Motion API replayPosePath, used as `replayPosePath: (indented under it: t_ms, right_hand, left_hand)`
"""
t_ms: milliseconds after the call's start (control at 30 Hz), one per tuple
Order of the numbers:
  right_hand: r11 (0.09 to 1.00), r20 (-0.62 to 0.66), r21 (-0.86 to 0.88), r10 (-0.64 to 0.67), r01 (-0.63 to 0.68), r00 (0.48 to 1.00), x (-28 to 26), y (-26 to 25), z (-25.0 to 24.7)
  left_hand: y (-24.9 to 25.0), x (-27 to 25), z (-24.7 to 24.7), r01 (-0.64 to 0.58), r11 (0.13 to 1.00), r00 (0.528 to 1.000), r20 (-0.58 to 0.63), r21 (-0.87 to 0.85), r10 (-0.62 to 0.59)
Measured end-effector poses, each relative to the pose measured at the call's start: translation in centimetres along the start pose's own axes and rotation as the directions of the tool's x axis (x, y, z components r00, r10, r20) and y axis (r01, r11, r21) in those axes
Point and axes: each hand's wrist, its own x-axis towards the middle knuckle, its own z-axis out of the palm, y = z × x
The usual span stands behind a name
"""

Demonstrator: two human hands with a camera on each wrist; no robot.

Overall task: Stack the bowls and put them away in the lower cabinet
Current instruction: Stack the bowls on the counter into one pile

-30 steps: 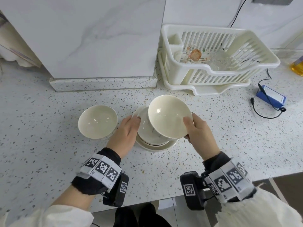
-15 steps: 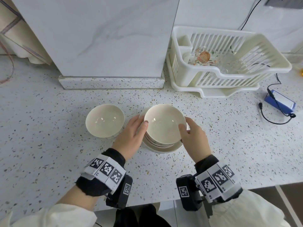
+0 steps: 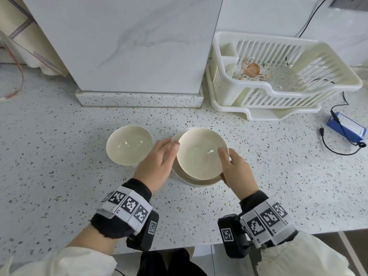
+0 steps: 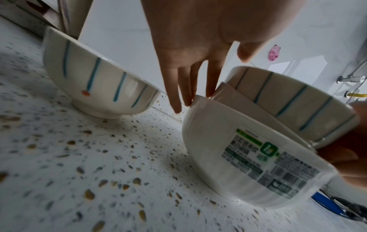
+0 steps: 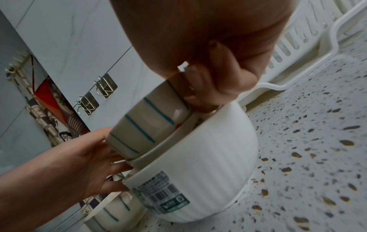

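at the centre of the head view we have a striped bowl (image 3: 201, 154) sitting tilted in the stack (image 3: 197, 181), not yet nested. our right hand (image 3: 236, 170) pinches its rim; our left hand (image 3: 157, 162) rests straight fingers against the stack, its grip apart. one more bowl (image 3: 129, 147) waits left of it on the bench (image 3: 59, 156). stacking is partly done; the cabinet step remains.

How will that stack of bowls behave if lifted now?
Probably heavy: the stack looks ceramic. The top striped bowl sits tilted, so it may slide or rattle. Glazed walls look slippery; lifting from under the white ribbed bowl seems safer.
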Motion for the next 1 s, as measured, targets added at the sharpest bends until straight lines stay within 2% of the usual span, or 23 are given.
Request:
replayPosePath:
  t_ms: [67,133,200,267,367,400,467,600,733,833,1000]
  right_hand:
    - [1.0,0.006,-0.001,0.003,-0.003,1.0,0.0,0.0,-0.1]
    - [1.0,-0.001,-0.019,-0.009,0.009,1.0,0.0,-0.2,-0.2]
    - [0.999,-0.015,-0.043,-0.031,0.031,0.999,0.1,-0.4,-0.2]
    - [0.996,-0.032,-0.072,-0.053,0.05,0.998,0.1,-0.5,-0.2]
    - [0.991,-0.04,-0.115,-0.068,0.063,0.997,0.0,-0.7,-0.2]
    - [0.99,-0.04,-0.122,-0.072,0.066,0.997,0.0,-0.6,-0.2]
    - [0.989,-0.035,-0.131,-0.079,0.074,0.996,-0.1,-0.6,-0.1]
    - [0.988,-0.029,-0.14,-0.071,0.066,0.997,0.1,-0.5,0.0]
    - [0.989,-0.024,-0.145,-0.041,0.037,0.999,0.2,-0.6,0.0]
    - [0.99,-0.034,-0.14,-0.034,0.029,0.999,0.1,-0.8,-0.1]
    - [0.997,-0.03,-0.072,0.006,-0.008,1.0,-0.1,-0.9,-0.1]
  left_hand:
    - [0.1,0.1,-0.9,-0.012,0.997,0.991,-0.134,0.075,0.022]
    - [-0.5,0.7,-2.2,-0.001,0.974,0.96,-0.274,0.226,0.065]
    - [-2.0,1.2,-3.7,0.107,0.918,0.929,-0.369,0.381,0.045]
    - [-3.5,1.5,-5.0,0.268,0.857,0.914,-0.399,0.44,-0.08]
    - [-4.7,1.5,-6.0,0.522,0.772,0.844,-0.354,0.363,-0.404]
    - [-5.1,1.5,-6.2,0.567,0.744,0.82,-0.331,0.354,-0.468]
    - [-6.0,1.5,-6.4,0.618,0.727,0.784,-0.314,0.301,-0.536]
    - [-7.1,1.6,-6.8,0.667,0.745,0.72,-0.251,-0.005,-0.647]
    - [-5.6,1.3,-6.7,0.585,0.794,0.752,-0.256,-0.168,-0.608]
    - [-3.4,1.1,-6.9,0.467,0.834,0.807,-0.244,-0.294,-0.538]
    - [1.4,0.9,-7.3,0.3,0.913,0.906,-0.218,-0.275,-0.363]
